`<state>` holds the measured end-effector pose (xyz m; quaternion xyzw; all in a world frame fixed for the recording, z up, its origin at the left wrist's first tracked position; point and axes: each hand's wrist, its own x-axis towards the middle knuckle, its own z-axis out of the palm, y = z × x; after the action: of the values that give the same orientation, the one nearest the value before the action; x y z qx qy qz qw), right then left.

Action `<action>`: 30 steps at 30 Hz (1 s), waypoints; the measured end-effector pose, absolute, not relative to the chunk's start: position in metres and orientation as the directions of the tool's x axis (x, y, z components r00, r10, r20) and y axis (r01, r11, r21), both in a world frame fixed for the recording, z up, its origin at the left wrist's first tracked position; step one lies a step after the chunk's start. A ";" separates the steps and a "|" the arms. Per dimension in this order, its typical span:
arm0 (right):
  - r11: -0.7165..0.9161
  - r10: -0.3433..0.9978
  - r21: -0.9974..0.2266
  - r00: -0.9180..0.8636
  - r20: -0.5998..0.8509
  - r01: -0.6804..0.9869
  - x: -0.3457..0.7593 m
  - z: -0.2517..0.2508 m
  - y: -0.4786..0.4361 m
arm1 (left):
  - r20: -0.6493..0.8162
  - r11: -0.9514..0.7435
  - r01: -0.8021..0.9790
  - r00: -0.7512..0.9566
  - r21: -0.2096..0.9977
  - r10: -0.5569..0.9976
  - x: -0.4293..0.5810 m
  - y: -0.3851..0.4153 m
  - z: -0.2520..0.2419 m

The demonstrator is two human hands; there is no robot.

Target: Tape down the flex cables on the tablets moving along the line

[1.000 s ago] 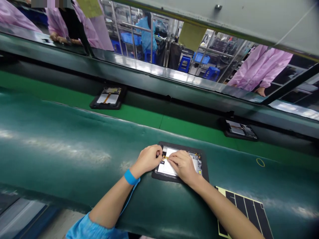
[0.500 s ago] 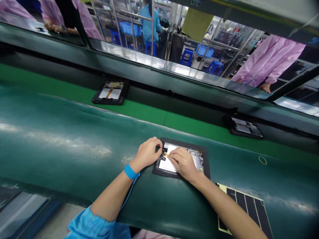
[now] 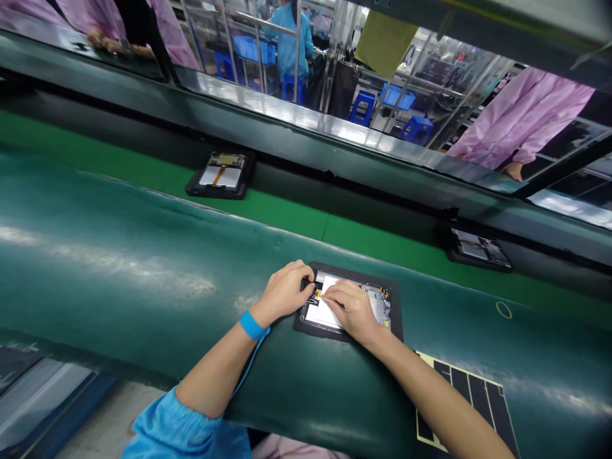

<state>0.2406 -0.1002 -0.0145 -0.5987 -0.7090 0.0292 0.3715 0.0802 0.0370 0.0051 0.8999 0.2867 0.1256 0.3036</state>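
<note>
An opened tablet [image 3: 377,306] lies in a black tray [image 3: 354,270] on the green bench, its white battery area and circuit board showing. My right hand [image 3: 352,310] rests over its middle, thumb and fingertips pinched at a small orange ribbon cable [image 3: 319,294] near the left end. At the tray's left edge is my left hand [image 3: 287,290], its fingers curled and thumb close to the index finger. Whatever is between those left fingertips is too small to make out. A blue wrist strap [image 3: 253,326] with a cord circles my left wrist.
Two opened tablets, one at left [image 3: 220,176] and another at right [image 3: 479,247], lie on the green conveyor belt [image 3: 306,220]. A sheet of black adhesive strips [image 3: 466,386] sits under my right forearm. A yellow ring [image 3: 503,310] lies to the right. People in pink stand across the line.
The belt's tablets and seam have shifted slightly right. Both my hands stay almost where they were on the tablet. The view has moved a little.
</note>
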 end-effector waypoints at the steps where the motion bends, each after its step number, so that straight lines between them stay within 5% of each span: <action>1: 0.282 0.871 -0.486 -0.008 0.491 0.827 0.241 -0.015 -0.100 | 0.050 -0.652 0.436 0.808 0.620 0.587 0.080 0.037 0.005; 20: 0.290 0.863 -0.478 -0.011 0.505 0.829 0.241 -0.019 -0.098 | -0.049 -0.631 0.502 0.803 0.591 0.593 0.087 0.041 0.008; 30: 0.153 0.883 -0.339 0.025 0.468 0.928 0.236 0.001 -0.113 | -0.015 -0.648 0.456 0.824 0.610 0.566 0.080 0.041 0.003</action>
<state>0.2358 -0.1133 0.0013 -0.6497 -0.6971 -0.0374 0.3010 0.0796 0.0413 0.0031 0.9033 0.2830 0.0889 0.3099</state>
